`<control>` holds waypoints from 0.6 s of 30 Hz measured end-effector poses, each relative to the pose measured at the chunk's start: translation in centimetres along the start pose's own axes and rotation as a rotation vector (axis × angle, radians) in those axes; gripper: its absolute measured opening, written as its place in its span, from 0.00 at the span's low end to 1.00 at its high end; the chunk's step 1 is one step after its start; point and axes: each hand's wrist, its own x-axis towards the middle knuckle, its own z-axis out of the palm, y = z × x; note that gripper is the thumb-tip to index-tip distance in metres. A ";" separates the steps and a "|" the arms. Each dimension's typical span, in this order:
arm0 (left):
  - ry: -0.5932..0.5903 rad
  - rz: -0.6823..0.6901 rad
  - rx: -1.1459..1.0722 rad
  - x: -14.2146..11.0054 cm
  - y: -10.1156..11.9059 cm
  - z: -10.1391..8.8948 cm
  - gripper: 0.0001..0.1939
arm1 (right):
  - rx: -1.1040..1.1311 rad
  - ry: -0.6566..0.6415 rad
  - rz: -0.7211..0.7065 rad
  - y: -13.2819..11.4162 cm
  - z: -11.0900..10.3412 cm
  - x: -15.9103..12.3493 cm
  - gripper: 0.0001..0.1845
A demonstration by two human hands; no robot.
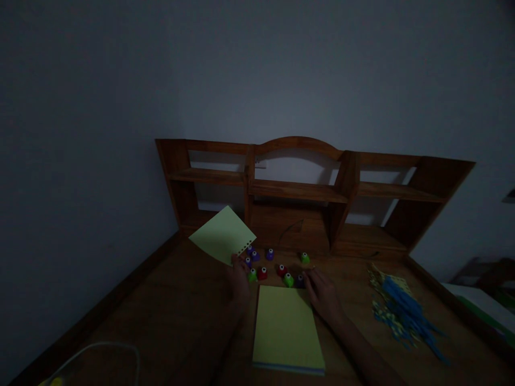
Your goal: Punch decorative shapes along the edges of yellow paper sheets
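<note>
My left hand (240,276) pinches a pale yellow-green sheet of paper (223,234) by its lower right part, raised above the desk. A row of small holes runs along that edge of the sheet. My right hand (322,289) is closed, its fingertips on a small dark purple one-eyed piece (300,280) by the upper right corner of a paper stack (287,327). Similar pieces stand between my hands: a green one (288,279), a red one (262,273), a purple one (270,254) and several more. How firmly my right fingers grip is hard to see in the dim light.
A wooden shelf unit (298,188) stands at the back of the wooden desk (169,316), against the wall. On the right lies a pile of blue and yellow paper strips (406,308). A pale cable (108,343) curves across the lower left.
</note>
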 end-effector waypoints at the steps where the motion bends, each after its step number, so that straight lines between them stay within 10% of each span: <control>1: 0.006 0.020 -0.003 0.1 -0.1 0.0 0.21 | -0.004 0.001 -0.004 0.1 0.1 -0.1 0.11; 18: 0.046 0.064 -0.044 0.4 -0.3 0.2 0.20 | -0.028 0.016 -0.041 0.4 0.9 0.1 0.10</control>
